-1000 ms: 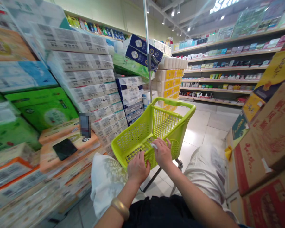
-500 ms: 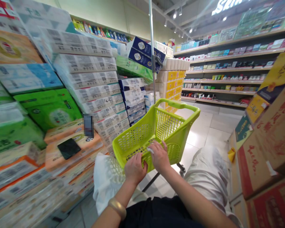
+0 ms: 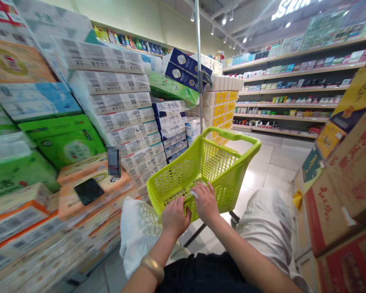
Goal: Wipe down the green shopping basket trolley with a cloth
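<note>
A lime-green plastic shopping cart (image 3: 234,173) stands between my knees, its basket holding nothing that I can see. My left hand (image 3: 174,219) is closed over the near rim, thumb outside and fingers over the edge. Just to its right, my right hand (image 3: 206,205) rests on the same rim with bent fingers and pinches a small white wipe (image 3: 194,193), mostly hidden by the fingers. A tall metal pole (image 3: 198,49) rises behind the cart's far left corner.
Stacked tissue packs (image 3: 116,97) form a wall on the left. A black flat object (image 3: 89,191) and a blurred-out phone-like item (image 3: 113,162) lie on an orange pack. Cardboard boxes (image 3: 350,162) stand close on the right. Stocked shelves (image 3: 280,106) line the back.
The cart and its pole have shifted slightly to the right, and the caster below has turned. Both my hands stay on the near rim.
</note>
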The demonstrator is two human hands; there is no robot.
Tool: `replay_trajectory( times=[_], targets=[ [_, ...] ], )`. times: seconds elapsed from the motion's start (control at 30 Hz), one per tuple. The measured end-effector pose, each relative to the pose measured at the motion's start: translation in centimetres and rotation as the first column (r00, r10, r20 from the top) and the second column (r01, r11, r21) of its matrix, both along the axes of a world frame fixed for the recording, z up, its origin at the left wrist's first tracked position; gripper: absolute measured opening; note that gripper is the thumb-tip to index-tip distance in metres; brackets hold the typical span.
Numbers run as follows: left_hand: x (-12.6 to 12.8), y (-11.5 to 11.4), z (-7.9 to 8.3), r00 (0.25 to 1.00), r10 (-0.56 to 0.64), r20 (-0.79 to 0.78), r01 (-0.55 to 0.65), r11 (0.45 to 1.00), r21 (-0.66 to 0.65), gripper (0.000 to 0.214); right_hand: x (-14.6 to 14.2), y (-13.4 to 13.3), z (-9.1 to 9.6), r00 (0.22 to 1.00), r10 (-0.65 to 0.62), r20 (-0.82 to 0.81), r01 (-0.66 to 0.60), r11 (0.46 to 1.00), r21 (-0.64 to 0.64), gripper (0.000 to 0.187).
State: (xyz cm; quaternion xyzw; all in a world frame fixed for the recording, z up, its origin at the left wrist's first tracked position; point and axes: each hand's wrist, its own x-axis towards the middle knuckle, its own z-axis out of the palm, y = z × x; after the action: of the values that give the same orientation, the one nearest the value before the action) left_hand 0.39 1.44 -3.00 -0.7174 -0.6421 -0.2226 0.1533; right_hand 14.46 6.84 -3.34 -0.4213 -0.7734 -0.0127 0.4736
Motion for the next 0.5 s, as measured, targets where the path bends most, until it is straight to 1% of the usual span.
replay_trajectory(
  times=[0.07,0.13,0.27,0.33,0.37,0.43,0.5],
  targets=[
    [0.0,0.1,0.1,1.000,-0.014,-0.006,0.014,1.000,-0.011,0.019,-0.9,-0.6,-0.2,0.998,0.062,0.029,-0.062,0.998,0.002,0.030],
    [0.0,0.1,0.1,1.000,-0.026,-0.005,0.026,1.000,-0.010,0.020,-0.4,-0.3,-0.1,0.997,0.056,0.045,-0.056,0.998,0.006,0.033],
    [-0.1,0.1,0.0,0.999,-0.028,0.015,0.028,1.000,0.001,0.022,2.9,1.6,0.5,0.996,-0.089,0.007,0.089,0.996,0.014,0.031],
    [0.0,0.2,-0.1,1.000,-0.007,0.016,0.007,1.000,0.002,0.021,3.6,2.0,0.5,0.989,-0.146,-0.020,0.146,0.989,0.009,0.029],
    [0.1,0.3,-0.1,1.000,0.003,0.014,-0.003,1.000,0.000,0.020,3.3,1.9,0.5,0.989,-0.149,-0.023,0.149,0.989,0.006,0.029],
    [0.1,0.5,0.0,1.000,0.007,0.010,-0.007,1.000,-0.003,0.019,1.9,1.1,0.2,0.996,-0.088,-0.005,0.088,0.996,0.004,0.029],
    [0.0,0.7,0.1,1.000,-0.005,0.005,0.005,1.000,-0.005,0.019,0.1,0.2,-0.2,0.999,0.021,0.035,-0.021,1.000,0.001,0.030]
  ],
)
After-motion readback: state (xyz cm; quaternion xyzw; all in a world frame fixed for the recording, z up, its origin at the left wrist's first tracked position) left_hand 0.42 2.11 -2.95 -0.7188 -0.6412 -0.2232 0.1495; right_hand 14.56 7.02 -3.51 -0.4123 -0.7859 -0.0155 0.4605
